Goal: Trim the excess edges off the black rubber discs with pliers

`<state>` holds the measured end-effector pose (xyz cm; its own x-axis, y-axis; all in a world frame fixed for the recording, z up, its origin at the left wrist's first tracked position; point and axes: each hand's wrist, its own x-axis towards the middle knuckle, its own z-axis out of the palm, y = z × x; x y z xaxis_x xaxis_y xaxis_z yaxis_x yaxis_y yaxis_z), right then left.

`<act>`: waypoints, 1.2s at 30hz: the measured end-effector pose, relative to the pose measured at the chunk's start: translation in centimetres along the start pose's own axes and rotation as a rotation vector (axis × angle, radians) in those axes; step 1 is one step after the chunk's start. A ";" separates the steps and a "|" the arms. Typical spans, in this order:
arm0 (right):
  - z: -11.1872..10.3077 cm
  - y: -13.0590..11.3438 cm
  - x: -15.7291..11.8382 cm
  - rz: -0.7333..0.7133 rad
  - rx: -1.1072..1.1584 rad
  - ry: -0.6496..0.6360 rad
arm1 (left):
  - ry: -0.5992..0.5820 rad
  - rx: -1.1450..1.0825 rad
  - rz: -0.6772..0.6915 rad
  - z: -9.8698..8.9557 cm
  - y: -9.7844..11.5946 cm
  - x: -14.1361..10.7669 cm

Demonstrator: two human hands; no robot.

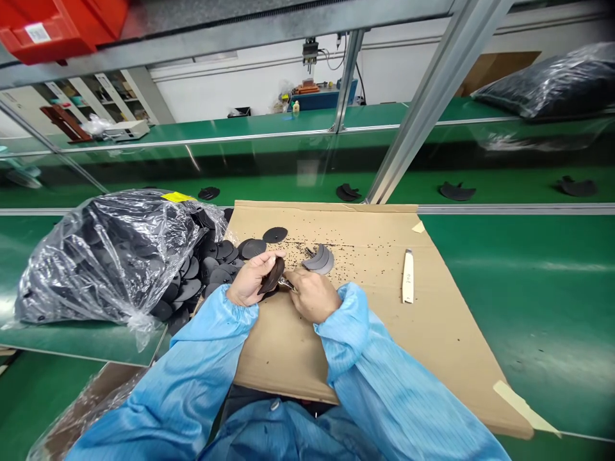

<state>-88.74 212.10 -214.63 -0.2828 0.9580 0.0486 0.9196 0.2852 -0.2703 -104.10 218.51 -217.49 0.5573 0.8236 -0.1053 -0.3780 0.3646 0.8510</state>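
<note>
My left hand is closed around a dark, curved plastic part, tilted up over the cardboard sheet. In my right hand is a pair of nippers; their metal jaws meet the part's right edge, while my fingers hide the handles. Just beyond my hands lie grey crescent-shaped parts, overlapping each other. Several dark oval discs rest on the cardboard to the upper left. Tiny black scraps are scattered over the cardboard around them.
A clear plastic bag of dark discs stands at left, spilling onto the green table. On the cardboard to the right lies a white-handled knife-like tool. A metal post rises behind. Dark parts sit along the back strip.
</note>
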 end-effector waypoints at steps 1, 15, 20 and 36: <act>0.2 0.0 0.0 0.004 0.018 0.014 | 0.006 0.000 0.001 0.1 0.1 0.0; 3.7 0.3 2.4 -0.258 0.130 0.372 | 0.374 -0.430 0.322 -1.4 2.0 1.1; 4.6 -0.2 2.9 -0.223 0.022 0.289 | 0.335 -0.456 0.276 -1.2 1.9 1.0; 1.2 1.7 1.8 0.359 1.758 0.259 | 0.142 0.095 0.289 0.9 -0.7 0.3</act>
<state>-88.01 214.26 -216.12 0.0455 0.9878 -0.1490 -0.4577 -0.1120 -0.8820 -102.99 218.17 -217.67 0.3258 0.9418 0.0825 -0.4310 0.0703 0.8996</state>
